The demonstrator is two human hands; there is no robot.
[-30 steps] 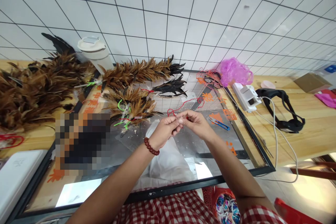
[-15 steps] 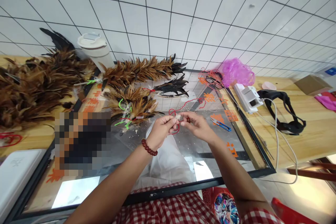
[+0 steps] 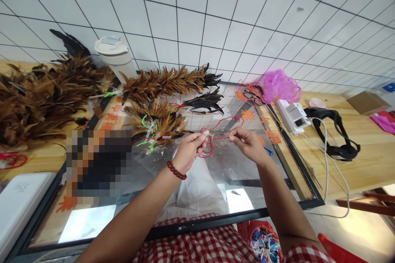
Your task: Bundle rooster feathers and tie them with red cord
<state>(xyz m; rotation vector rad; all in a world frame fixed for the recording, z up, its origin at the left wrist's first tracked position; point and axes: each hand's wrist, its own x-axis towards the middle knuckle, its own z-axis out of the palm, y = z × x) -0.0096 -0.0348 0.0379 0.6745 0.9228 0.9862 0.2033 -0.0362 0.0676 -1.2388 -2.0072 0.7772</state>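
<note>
Between finger and thumb, my left hand (image 3: pixel 190 152) pinches a small pale fluffy bundle (image 3: pixel 206 133) with red string around it. My right hand (image 3: pixel 247 144) is closed on the red string (image 3: pixel 220 137), which runs taut from the bundle. More of the string loops below the bundle and curls behind it over the glass. Left of my hands lies a brown feather bunch (image 3: pixel 160 121) with green ties. Behind it are black feathers (image 3: pixel 205 102) with a red tie and a long brown feather strand (image 3: pixel 166 82).
A glass panel with a black frame (image 3: pixel 216 218) covers the wooden table (image 3: pixel 367 148). Around it are a white tumbler (image 3: pixel 115 57), a large feather pile (image 3: pixel 46 102), a pink bag (image 3: pixel 280 86), a power strip (image 3: pixel 291 117), a black headset (image 3: pixel 335 131) and blue snips (image 3: pixel 268 151).
My right hand has moved right, away from my left hand, drawing the string straight. It now partly hides the blue snips. The view has shifted slightly.
</note>
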